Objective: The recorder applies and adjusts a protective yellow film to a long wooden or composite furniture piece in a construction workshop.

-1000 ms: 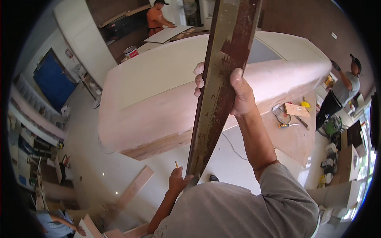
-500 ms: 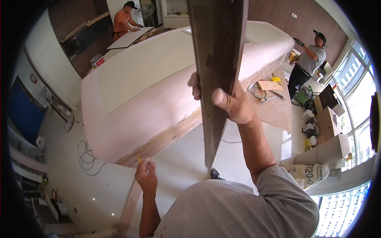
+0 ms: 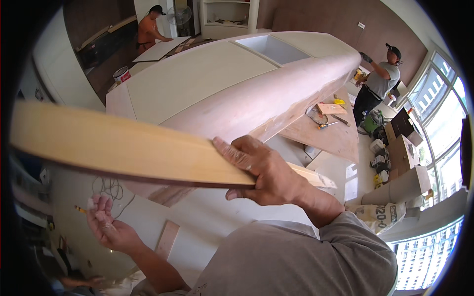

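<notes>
Across the front of me runs a long board (image 3: 113,143) with a pale wood face and a dark brown edge. My right hand (image 3: 266,172) is closed around it near its right end. The board's left end reaches the rim of the view. Below its left half is my left hand (image 3: 111,224), fingers bent, pinching a short yellow pencil (image 3: 80,209) that sticks out to the left. Beyond the board lies a long, curved counter (image 3: 306,74) with smooth pinkish sides and a cream top. Part of its near end is hidden behind the board.
On a low wooden panel (image 3: 321,138) at right lie a short plank (image 3: 332,108) and hand tools. A paint can (image 3: 121,75) stands at far left. One co-worker (image 3: 380,79) stands at the counter's far right, another (image 3: 149,30) at back left. A cable (image 3: 109,187) coils on the floor.
The board has swung from upright to lying across to the left, its pale face now showing instead of the dark one. My left hand has moved left and slightly down with the pencil.
</notes>
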Demonstrator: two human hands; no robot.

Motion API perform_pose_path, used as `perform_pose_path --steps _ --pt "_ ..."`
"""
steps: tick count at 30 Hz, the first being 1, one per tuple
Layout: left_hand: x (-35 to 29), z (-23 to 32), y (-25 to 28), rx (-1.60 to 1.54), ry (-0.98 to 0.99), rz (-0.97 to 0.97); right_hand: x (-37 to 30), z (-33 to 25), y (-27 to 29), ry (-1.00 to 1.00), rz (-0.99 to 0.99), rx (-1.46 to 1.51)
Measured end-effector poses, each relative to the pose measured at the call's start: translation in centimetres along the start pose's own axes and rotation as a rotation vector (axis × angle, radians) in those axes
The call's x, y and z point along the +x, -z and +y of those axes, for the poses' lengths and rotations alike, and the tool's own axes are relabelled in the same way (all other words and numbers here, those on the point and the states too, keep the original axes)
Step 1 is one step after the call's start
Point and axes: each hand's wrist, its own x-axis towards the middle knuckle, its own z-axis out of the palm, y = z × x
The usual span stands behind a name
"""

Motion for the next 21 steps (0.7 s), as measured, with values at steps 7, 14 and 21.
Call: perform_pose_path --steps 7,14,21 --pt "3.5 1.0 2.8 -0.802 0.125 -0.176 -2.9 -1.9 -1.9 0.027 -0.114 -0.207" --pt "3.8 5.9 -0.1 -0.573 0.38 0.242 -3.8 -2.0 -5.0 0.042 -0.244 -0.21" --pt "6.1 0.8 10.7 -0.805 0.356 -0.12 -2.5 -5.2 -5.6 0.11 -0.218 -0.327"
